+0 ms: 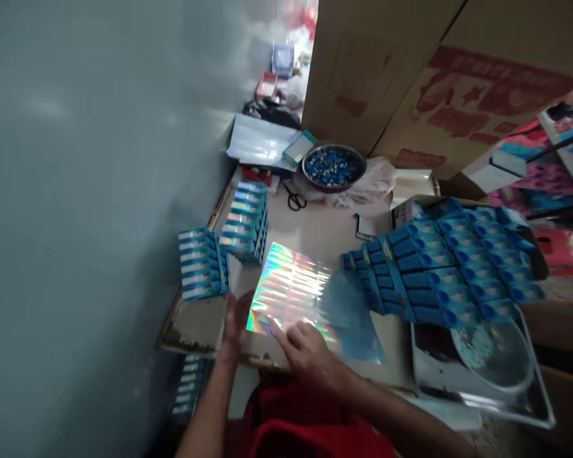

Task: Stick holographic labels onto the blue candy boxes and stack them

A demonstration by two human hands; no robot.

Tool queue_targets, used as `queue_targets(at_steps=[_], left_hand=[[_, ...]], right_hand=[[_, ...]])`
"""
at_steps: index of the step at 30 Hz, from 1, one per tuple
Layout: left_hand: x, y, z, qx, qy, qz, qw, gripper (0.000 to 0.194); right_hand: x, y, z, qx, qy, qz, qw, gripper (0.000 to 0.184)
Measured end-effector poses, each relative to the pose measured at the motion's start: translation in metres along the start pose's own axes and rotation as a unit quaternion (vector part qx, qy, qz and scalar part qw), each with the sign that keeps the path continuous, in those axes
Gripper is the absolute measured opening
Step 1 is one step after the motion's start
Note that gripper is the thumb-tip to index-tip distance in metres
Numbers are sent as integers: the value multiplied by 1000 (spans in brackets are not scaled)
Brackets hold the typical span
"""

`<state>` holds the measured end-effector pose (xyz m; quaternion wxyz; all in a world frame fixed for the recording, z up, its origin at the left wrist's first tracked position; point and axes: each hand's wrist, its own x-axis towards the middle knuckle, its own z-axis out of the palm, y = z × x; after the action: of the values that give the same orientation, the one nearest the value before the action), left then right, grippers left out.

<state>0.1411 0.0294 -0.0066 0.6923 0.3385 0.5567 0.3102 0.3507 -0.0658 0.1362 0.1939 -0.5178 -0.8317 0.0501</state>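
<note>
Shiny sheet: a rainbow-sheened sheet (290, 289) lies on the worktop (322, 219) in front of the person, its left part bright with reflected bands, its right part bluish and see-through
Right hand: the right hand (310, 356) rests at the near edge of the sheet, index finger stretched out onto it and the other fingers curled; whether it pinches the edge, I cannot tell
Left hand: the left hand (235, 321) is upright and edge-on just beside the sheet's near left corner, fingers roughly straight; blur hides whether it touches or grips anything
Small blue stacks: one blue stack (201, 264) stands near the left hand by the wall (90, 210), a second stack (246, 219) just beyond it
Large blue pile: rows of blue boxes (451, 261) are piled right of the sheet, above a metal tray (430, 375) holding a round bowl (518, 369)
Far side: black-handled scissors (296, 201) lie near a metal bowl (358, 162) of blue and white bits, with crumpled clear plastic (375, 181) beside it
Behind: a large cardboard box (391, 70) with red print
</note>
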Motion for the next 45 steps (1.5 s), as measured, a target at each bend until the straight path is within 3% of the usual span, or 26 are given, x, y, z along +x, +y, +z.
queue_targets(at_steps=[1, 3, 6, 8, 9, 11, 13, 14, 18, 20, 23, 27, 29, 31, 35, 39, 41, 45], left_hand=[[-7, 11, 4, 0, -34, -18, 999, 88], [-6, 25, 12, 89, -102, -34, 990, 72], [14, 29, 16, 161, -57, -55, 984, 55], [22, 28, 13, 209, -78, -42, 974, 44], [22, 29, 10, 225, -105, -33, 968, 41], [16, 33, 5, 233, -152, -25, 960, 39], [5, 40, 2, 235, -163, -25, 958, 36], [-1, 45, 2, 236, -163, -21, 958, 34], [-20, 66, 4, 260, -201, 29, 944, 24], [-30, 75, 9, 318, -172, 63, 930, 19], [-48, 83, 28, 367, -65, 138, 918, 16], [-70, 78, 60, 328, 8, 181, 927, 15], [-76, 74, 69, 326, 4, 179, 928, 15], [-78, 71, 73, 334, -26, 182, 925, 16], [-81, 69, 77, 376, -82, 224, 895, 20], [-90, 62, 83, 410, -108, 271, 864, 27], [-96, 54, 86, 426, -115, 294, 848, 28], [-107, 42, 91, 455, -112, 315, 825, 29]], right_hand=[[-13, -9, 15, 13, -38, -5, 999, 44], [-29, -23, 45, 47, -100, -12, 994, 37], [-38, -25, 79, 114, -168, -31, 979, 26], [-33, -11, 85, 173, -165, -23, 971, 15], [-27, 0, 83, 209, -144, 5, 967, 14], [-8, 31, 70, 229, -67, 105, 965, 29], [17, 65, 55, 202, 3, 184, 962, 39], [30, 80, 48, 210, 9, 187, 960, 43], [63, 115, 44, 327, -106, 116, 932, 30], [64, 115, 50, 392, -140, 144, 898, 25], [55, 107, 50, 457, -145, 209, 852, 24], [41, 98, 25, 436, -137, 240, 856, 19], [35, 96, 9, 413, -160, 255, 860, 18], [29, 96, -5, 411, -203, 283, 843, 22], [12, 99, -22, 482, -269, 356, 754, 36], [-7, 99, -29, 542, -275, 402, 685, 34], [-18, 97, -32, 547, -254, 421, 677, 30], [-35, 88, -39, 539, -232, 425, 689, 24]])
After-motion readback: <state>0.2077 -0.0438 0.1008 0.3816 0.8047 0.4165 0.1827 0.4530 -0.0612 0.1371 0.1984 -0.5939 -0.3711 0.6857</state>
